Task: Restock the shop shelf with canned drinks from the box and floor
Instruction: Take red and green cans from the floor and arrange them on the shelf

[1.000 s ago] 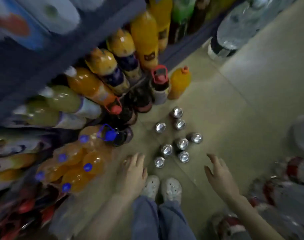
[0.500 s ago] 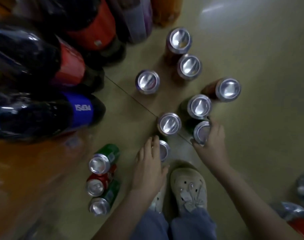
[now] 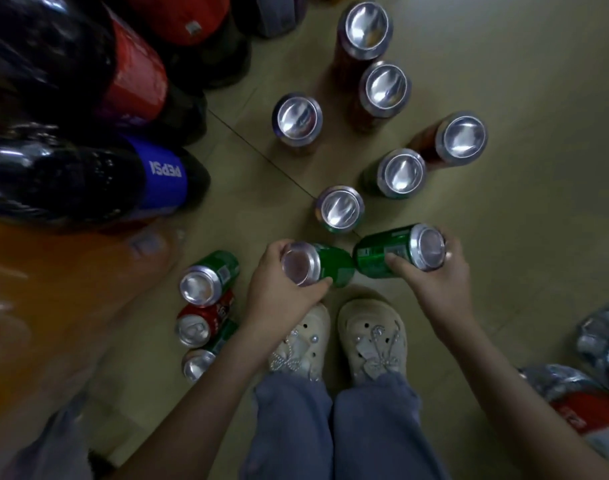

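Head view: I find the left hand [image 3: 279,289] wrapped round a first green can [image 3: 331,266] and the right hand [image 3: 434,277] round a second green can [image 3: 382,256], both tilted, bases close together over the floor [image 3: 521,254]. Six standing cans [image 3: 341,209] show mostly lids; the bottles [image 3: 88,181] at left are blurred and cropped.

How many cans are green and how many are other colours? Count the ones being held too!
Green cans: 6, one of them in the left hand and one in the right hand
Cans of other colours: 5
Total: 11 cans
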Demonstrator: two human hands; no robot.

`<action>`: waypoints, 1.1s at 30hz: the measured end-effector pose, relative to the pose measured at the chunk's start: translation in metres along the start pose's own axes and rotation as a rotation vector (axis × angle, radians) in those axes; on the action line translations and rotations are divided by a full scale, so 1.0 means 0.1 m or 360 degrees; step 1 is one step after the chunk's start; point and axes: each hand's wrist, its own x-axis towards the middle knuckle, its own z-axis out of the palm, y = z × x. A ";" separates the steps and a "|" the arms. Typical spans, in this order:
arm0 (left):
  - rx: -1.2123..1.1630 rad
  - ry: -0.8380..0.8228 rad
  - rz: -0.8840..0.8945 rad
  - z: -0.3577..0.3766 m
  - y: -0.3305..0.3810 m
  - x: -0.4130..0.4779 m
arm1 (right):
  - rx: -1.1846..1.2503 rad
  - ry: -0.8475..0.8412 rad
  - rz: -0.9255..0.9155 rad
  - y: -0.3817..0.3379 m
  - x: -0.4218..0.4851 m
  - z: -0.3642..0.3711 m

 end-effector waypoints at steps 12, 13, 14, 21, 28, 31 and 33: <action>-0.0803 -0.0314 -0.0174 -0.62 0.34 -0.30 | 0.0298 -0.0386 0.0129 -0.56 -0.18 -0.45; -0.0873 -0.0298 -0.0177 -0.70 0.43 -0.38 | 0.0342 -0.0433 0.0148 -0.69 -0.24 -0.53; -0.0950 -0.0284 -0.0181 -0.80 0.55 -0.47 | 0.0382 -0.0471 0.0168 -0.83 -0.31 -0.63; -0.1418 -0.0302 -0.0095 -1.64 1.91 -1.32 | 0.0514 -0.0624 0.0022 -2.31 -1.12 -1.08; -0.1454 -0.0341 0.0118 -2.86 3.17 -2.50 | 0.0574 -0.0749 -0.0260 -4.00 -2.07 -1.57; -0.1445 -0.0269 0.0249 -3.44 3.54 -3.08 | 0.0533 -0.0835 -0.0423 -4.72 -2.50 -1.87; -0.1458 -0.0220 0.0345 -3.79 3.79 -3.50 | 0.0482 -0.0902 -0.0559 -5.20 -2.79 -2.07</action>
